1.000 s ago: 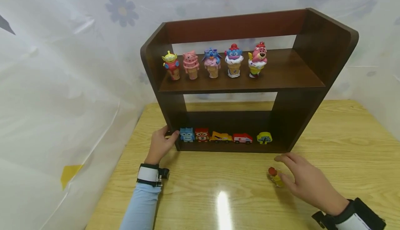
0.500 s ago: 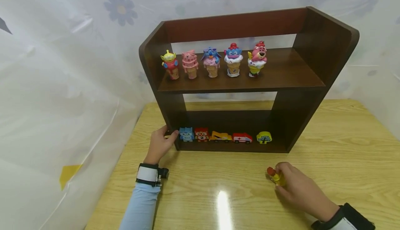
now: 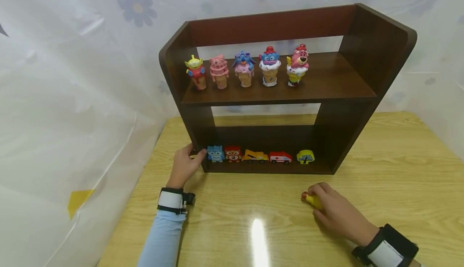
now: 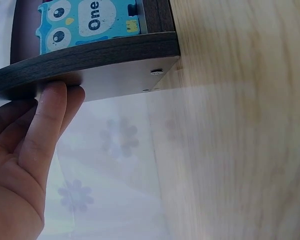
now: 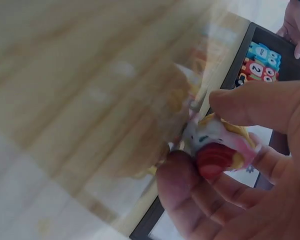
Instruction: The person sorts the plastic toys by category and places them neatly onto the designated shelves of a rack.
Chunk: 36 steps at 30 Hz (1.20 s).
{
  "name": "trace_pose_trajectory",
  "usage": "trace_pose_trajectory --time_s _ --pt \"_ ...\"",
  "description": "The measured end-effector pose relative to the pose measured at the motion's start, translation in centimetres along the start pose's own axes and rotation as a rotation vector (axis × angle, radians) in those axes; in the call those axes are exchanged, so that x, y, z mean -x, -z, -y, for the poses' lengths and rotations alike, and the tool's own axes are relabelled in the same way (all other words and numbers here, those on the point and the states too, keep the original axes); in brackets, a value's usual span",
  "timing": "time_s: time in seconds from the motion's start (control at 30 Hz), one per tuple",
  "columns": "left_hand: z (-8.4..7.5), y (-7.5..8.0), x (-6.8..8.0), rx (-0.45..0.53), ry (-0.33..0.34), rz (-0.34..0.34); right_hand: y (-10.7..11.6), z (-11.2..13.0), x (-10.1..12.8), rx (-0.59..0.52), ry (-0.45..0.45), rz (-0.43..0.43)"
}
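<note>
My right hand point(image 3: 316, 196) pinches a small toy figure point(image 3: 307, 197) with a red top and a yellow body, low over the wooden table point(image 3: 398, 170) in front of the shelf. In the right wrist view the figure point(image 5: 221, 152) sits between the thumb and fingers of that hand point(image 5: 200, 136). My left hand point(image 3: 188, 158) holds the lower left side board of the dark brown shelf point(image 3: 275, 94), thumb at its front edge. In the left wrist view its fingers point(image 4: 45, 125) lie along the board point(image 4: 115, 80), near a blue owl block point(image 4: 85, 20).
Several ice-cream cone figures point(image 3: 244, 69) stand in a row on the upper shelf, with bare board to their right. Several small toy blocks and cars point(image 3: 259, 156) line the bottom shelf. A flowered plastic sheet point(image 3: 72, 77) hangs behind and to the left.
My right hand came down over the small figure, closed its fingers on it and drew it slightly left. The left hand has stayed on the shelf.
</note>
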<state>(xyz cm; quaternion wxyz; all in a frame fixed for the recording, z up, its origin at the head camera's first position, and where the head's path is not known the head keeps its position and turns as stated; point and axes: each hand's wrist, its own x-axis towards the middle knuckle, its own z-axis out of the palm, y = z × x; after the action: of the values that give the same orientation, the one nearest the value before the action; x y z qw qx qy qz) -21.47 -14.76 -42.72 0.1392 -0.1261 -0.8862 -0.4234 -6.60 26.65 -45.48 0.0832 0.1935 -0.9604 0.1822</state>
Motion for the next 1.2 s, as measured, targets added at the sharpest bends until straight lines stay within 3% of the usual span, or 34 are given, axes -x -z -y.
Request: trace_pose_trajectory --time_s 0.27,0.5,0.73,1.03,1.2 --pt "0.0 -0.1 -0.2 0.003 -0.020 0.009 -0.4 0.2 -0.6 -0.030 0.055 -0.028" --pt "-0.1 0.1 -0.3 0.023 0.000 0.008 -0.3 0.4 -1.1 0.060 0.095 -0.070" --pt "0.0 0.2 -0.2 0.019 0.010 0.014 -0.1 0.9 -1.6 0.006 0.080 -0.032" --pt "0.3 0.1 -0.3 0.004 -0.015 -0.006 -0.3 1.1 -2.2 -0.043 0.041 0.085" --pt "0.3 0.0 -0.2 0.009 -0.020 0.002 -0.9 1.3 -2.3 -0.052 0.089 0.045"
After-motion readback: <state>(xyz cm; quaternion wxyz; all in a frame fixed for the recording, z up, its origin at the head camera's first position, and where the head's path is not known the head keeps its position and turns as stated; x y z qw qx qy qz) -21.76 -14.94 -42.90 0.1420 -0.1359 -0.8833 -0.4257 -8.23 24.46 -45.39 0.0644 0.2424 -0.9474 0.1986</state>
